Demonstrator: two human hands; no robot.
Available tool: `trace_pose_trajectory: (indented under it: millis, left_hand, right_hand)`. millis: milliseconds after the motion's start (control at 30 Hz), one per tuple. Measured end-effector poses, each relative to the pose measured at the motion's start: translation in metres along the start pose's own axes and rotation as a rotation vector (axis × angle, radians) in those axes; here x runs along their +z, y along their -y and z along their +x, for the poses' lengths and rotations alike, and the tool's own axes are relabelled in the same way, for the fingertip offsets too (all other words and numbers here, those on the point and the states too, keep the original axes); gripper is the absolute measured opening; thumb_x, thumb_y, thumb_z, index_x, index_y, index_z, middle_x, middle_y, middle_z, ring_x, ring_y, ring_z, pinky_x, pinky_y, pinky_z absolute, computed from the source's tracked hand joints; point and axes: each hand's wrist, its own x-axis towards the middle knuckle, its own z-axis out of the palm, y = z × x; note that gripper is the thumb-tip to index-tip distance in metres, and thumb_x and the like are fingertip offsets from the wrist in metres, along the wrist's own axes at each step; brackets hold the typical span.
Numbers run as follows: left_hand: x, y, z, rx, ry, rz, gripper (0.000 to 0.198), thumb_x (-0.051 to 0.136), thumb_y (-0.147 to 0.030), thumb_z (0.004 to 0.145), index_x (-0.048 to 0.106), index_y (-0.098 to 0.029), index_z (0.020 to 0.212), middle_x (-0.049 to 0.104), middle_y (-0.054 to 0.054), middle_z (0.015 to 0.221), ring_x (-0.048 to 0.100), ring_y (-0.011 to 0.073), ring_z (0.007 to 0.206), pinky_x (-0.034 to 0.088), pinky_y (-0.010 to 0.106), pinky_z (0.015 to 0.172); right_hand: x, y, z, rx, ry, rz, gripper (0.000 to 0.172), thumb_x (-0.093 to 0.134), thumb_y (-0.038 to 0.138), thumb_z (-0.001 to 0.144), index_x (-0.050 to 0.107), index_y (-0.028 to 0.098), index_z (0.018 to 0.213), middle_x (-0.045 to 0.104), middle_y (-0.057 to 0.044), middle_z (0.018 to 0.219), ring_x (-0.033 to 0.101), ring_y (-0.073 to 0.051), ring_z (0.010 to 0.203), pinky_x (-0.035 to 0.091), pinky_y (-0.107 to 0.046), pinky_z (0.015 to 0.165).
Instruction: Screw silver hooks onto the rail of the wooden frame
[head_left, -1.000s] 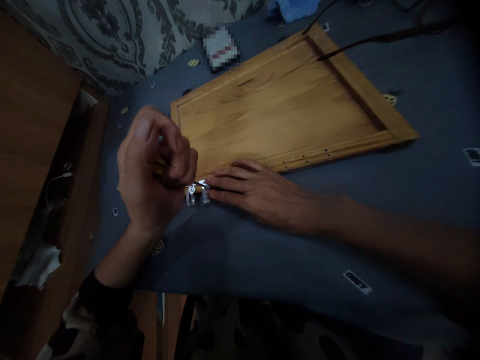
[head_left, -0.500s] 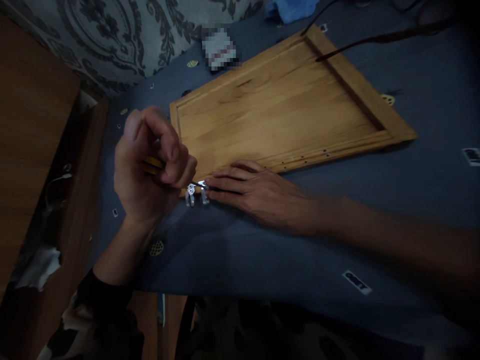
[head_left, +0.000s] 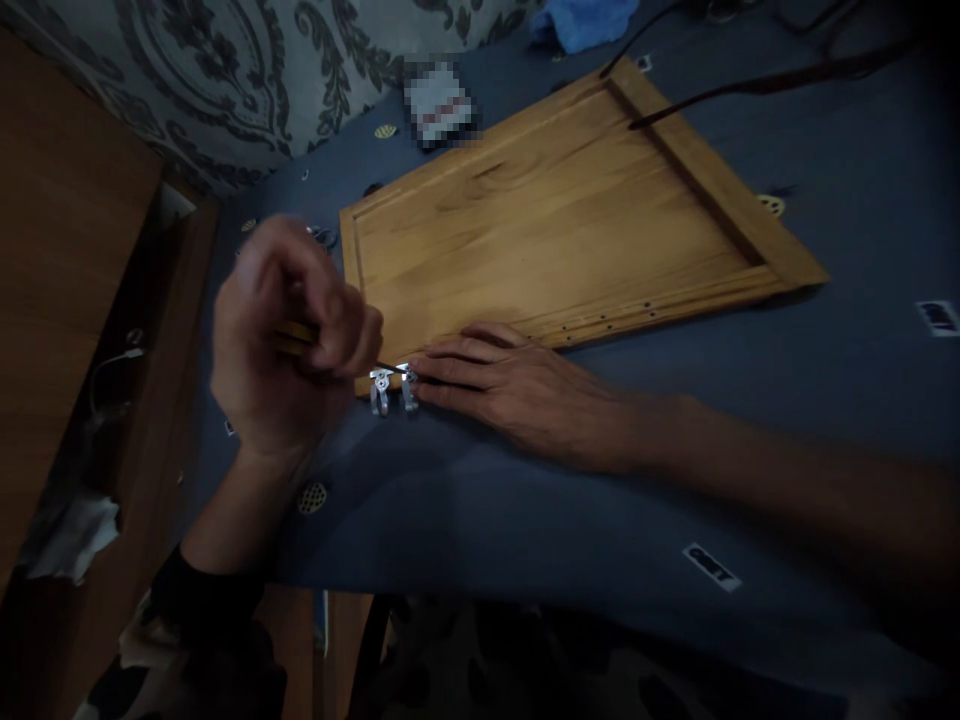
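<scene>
Along the near edge of a honey-brown, framed wooden panel, at its left end, we have the action: the left hand, blurred, curls its fingers firmly around a slim yellow-handled tool, and the thin dark shaft slants right and down to a shiny silver metal fitting with two curved prongs! Over on the other side, the right hand lies flat, palm down, fingers stretched out and close together across the panel's edge, tips right at the fitting; whether they pinch it, I cannot tell. That panel rests on a dark blue-grey tablecloth printed with pale yellow motifs, a row of small dark holes dotting its near rim to the right of the hand. Beyond its far edge sits a pixelated pale block, then a crumpled bright-blue cloth, while a thin dark cord reaches over the right end.
</scene>
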Motion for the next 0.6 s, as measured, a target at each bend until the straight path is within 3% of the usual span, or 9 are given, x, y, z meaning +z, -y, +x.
trace_pose_trajectory:
  millis: [100,267,433,600]
  left_hand:
    - [-0.001,-0.004,0.001,-0.085,-0.238,0.055,0.054,0.037,-0.036,0.112,0.057,-0.020,0.065,0.018,-0.008,0.048,0.013,0.0045,0.033,0.024,0.017,0.032]
    - [0.002,-0.003,0.000,-0.068,-0.287,0.050,0.055,0.052,-0.056,0.105,0.054,-0.018,0.066,0.020,-0.009,0.045,0.012,0.0038,0.032,0.018,0.019,0.029]
    - [0.010,-0.005,-0.003,-0.155,-0.364,0.111,0.051,0.046,-0.054,0.108,0.048,-0.021,0.069,0.024,-0.007,0.051,0.014,0.0065,0.037,0.017,0.023,0.035]
    - [0.009,-0.003,-0.003,-0.127,-0.353,0.113,0.053,0.046,-0.059,0.107,0.050,-0.022,0.069,0.020,-0.007,0.051,0.010,0.0068,0.038,0.016,0.023,0.034]
  right_hand:
    - [-0.001,0.001,0.001,0.005,0.003,0.003,0.043,0.048,0.014,0.103,0.060,0.018,0.144,0.065,-0.011,0.148,0.054,-0.027,0.139,0.039,-0.052,0.115]
    - [-0.003,0.001,0.001,0.007,0.015,-0.024,0.041,0.043,0.014,0.106,0.061,0.018,0.142,0.065,-0.011,0.149,0.056,-0.025,0.138,0.040,-0.050,0.115]
    - [-0.003,0.001,0.000,0.000,0.023,-0.009,0.043,0.044,0.013,0.105,0.060,0.018,0.144,0.063,-0.012,0.151,0.053,-0.026,0.141,0.039,-0.051,0.116]
    - [-0.001,0.001,0.001,-0.003,0.007,-0.027,0.042,0.043,0.011,0.104,0.061,0.016,0.142,0.063,-0.012,0.151,0.055,-0.026,0.140,0.040,-0.051,0.115]
